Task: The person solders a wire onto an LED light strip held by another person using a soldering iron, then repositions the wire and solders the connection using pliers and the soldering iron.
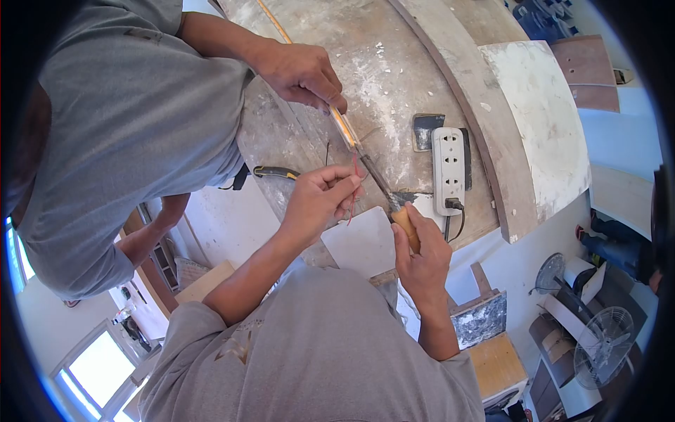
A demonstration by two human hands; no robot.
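Note:
My right hand [427, 247] grips the wooden handle of a soldering iron [378, 173]. Its metal shaft slants up and left, the tip at the end of an LED light strip [342, 126]; whether they touch I cannot tell. Between the thumb and fingers of my left hand [320, 200] is a thin red wire [355, 165], which runs up close to the strip's end. A co-worker's hand [304, 76] presses the strip from above. Near my left hand lies a utility knife [275, 172] in yellow and black.
A white power strip [448, 169] with a black plug [454, 205] lies right of the iron, beside a dark pad [427, 132]. A long curved board [467, 98] borders the dusty worktable [383, 77]. The co-worker [140, 119] stands at left. A fan [605, 344] is at lower right.

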